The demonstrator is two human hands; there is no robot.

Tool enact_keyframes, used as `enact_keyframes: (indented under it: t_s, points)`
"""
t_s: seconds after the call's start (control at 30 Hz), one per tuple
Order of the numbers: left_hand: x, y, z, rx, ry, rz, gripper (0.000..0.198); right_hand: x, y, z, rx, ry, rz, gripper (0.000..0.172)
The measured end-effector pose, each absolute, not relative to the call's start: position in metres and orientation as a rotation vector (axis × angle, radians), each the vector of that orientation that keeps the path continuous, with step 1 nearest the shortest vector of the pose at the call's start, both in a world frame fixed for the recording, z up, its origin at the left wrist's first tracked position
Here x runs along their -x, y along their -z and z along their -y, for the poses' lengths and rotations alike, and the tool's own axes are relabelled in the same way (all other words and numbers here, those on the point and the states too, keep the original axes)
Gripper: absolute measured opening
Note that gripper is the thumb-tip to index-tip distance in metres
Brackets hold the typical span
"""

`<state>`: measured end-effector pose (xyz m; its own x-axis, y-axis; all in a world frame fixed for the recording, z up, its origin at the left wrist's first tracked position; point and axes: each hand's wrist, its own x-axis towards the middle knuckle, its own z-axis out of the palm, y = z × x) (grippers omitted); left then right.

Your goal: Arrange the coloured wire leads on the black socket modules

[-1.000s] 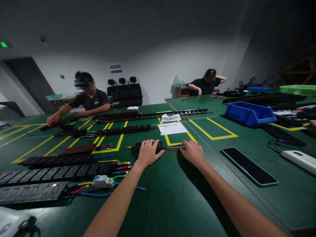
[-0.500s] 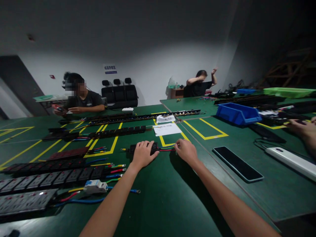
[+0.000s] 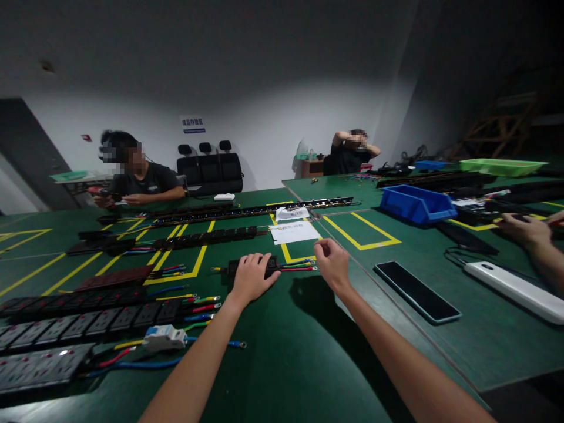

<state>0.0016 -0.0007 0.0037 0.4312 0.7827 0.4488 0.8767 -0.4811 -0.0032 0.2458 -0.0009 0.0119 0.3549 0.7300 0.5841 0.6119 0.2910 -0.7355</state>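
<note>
On the green table lies a short black socket module [image 3: 272, 265], with my left hand [image 3: 252, 276] laid over it, thumb and fingers gripping its sides. A yellow wire end with a ring terminal [image 3: 215, 269] sticks out of its left side. From its right side run red, blue and yellow-green wires [image 3: 297, 267] with ring terminals. My right hand [image 3: 332, 262] is just right of those terminals, its fingers curled closed. Whatever may be between its fingertips is hidden. The wire ends show apart from it.
Several black socket strips [image 3: 79, 324] with coloured wires lie at left, a white-blue breaker [image 3: 165, 338] beside them. White paper [image 3: 294, 232] lies ahead. At right are a phone [image 3: 416, 292], a blue bin [image 3: 416, 204], a white power bank [image 3: 513, 288] and another person's hand [image 3: 526, 230]. Two people sit across.
My right hand has come away from the wire ends, moving slightly right and up, and the red wire's terminal now shows. My left hand stays on the socket module. The view shifted slightly.
</note>
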Motion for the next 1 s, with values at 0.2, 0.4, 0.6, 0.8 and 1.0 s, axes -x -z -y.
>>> enact_keyframes:
  t_s: [0.2,0.4,0.6,0.8,1.0]
  points:
    - [-0.002,-0.004,0.001,2.453,0.577,1.453,0.060,-0.249,-0.002,0.002,1.839,-0.041,1.706,0.022]
    - [-0.002,-0.004,0.002,2.448,0.578,1.452,0.059,-0.247,0.011,-0.003,1.896,-0.095,1.849,0.022]
    - [-0.002,-0.003,0.001,2.445,0.586,1.442,0.059,-0.248,0.015,-0.011,1.561,-0.140,1.808,0.020]
    - [-0.002,-0.002,0.001,2.441,0.589,1.442,0.059,-0.244,0.013,-0.003,1.508,-0.011,1.965,0.011]
    - [-0.003,-0.003,0.002,2.444,0.578,1.448,0.059,-0.243,0.007,0.002,1.549,0.013,2.013,0.013]
